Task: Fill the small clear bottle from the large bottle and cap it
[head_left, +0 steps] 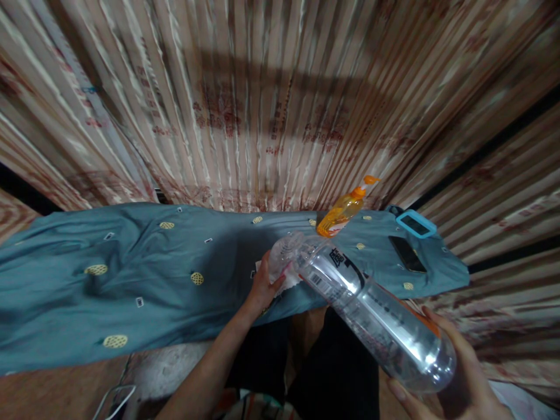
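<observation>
Right grip (472,378) closed round the clear bottle (371,309) base, lower right of frame; left grip (261,291) pinched white tissue (292,280) at its other end, near centre. Long axis ran diagonally between them.

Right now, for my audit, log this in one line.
left hand: white tissue, long clear plastic bottle (far end); right hand: near end; beyond: orange pump bottle

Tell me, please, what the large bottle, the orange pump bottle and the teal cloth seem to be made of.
Large bottle: most likely thin, glossy plastic; it is see-through with sharp highlights.
Orange pump bottle: probably smooth, translucent plastic, since its orange contents seem to show through.
Teal cloth: apparently matt fabric, softly creased and without shine; cotton or synthetic, I cannot tell.
</observation>
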Tool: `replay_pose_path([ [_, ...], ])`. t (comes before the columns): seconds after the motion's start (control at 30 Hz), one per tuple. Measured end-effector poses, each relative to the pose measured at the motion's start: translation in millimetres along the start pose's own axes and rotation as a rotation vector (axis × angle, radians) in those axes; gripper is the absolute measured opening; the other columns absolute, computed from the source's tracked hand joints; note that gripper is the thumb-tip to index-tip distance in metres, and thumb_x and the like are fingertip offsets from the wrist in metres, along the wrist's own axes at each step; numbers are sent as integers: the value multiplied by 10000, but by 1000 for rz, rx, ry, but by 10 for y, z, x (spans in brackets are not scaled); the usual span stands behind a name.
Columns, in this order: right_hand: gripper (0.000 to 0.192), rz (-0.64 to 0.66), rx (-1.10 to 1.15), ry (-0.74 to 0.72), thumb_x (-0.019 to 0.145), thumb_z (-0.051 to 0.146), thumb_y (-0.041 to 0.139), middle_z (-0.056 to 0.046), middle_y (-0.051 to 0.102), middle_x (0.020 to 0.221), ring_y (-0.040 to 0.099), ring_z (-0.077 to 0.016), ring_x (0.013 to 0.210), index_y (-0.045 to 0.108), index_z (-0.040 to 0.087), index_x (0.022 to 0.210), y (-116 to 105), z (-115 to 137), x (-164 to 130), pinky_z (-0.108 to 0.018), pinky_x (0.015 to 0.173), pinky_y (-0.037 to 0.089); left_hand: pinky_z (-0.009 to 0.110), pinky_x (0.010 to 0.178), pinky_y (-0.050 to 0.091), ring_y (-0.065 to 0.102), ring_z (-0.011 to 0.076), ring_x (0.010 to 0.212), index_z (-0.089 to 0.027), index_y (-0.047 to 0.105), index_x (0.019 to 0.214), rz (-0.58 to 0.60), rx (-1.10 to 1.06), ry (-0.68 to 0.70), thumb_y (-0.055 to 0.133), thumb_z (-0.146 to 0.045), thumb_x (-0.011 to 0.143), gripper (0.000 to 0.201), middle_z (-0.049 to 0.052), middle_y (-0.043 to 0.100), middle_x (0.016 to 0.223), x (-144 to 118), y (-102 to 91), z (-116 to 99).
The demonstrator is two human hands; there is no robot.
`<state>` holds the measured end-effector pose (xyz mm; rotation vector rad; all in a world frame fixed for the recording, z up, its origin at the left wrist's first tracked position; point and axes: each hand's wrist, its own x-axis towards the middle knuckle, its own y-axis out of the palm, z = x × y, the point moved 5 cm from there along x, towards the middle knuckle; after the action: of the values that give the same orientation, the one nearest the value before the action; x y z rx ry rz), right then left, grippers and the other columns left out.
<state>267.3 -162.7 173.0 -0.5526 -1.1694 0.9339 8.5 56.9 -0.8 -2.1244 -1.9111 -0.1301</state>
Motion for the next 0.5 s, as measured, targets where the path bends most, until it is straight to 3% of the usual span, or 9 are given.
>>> replay_pose_path([
  [0.27, 925, 19, -1, 31, 844, 543, 736, -121, 542, 1487, 616, -371, 1263, 332, 233, 1616, 9, -98, -43, -473, 912, 630, 524, 1132, 490, 624, 356, 1308, -199, 438, 1451, -8, 25, -33, 757, -563, 809, 804, 163, 629, 1414, -12, -12, 12],
  [0.5, 937, 15, 36, 14, 840, 537, 743, -123, 539, 1489, 608, -351, 1278, 326, 229, 1620, 4, -62, -28, -473, 1007, 583, 496, 1110, 506, 627, 330, 1292, -222, 440, 1438, -14, 4, -11, 760, -529, 810, 769, 138, 638, 1398, -7, 4, 26],
])
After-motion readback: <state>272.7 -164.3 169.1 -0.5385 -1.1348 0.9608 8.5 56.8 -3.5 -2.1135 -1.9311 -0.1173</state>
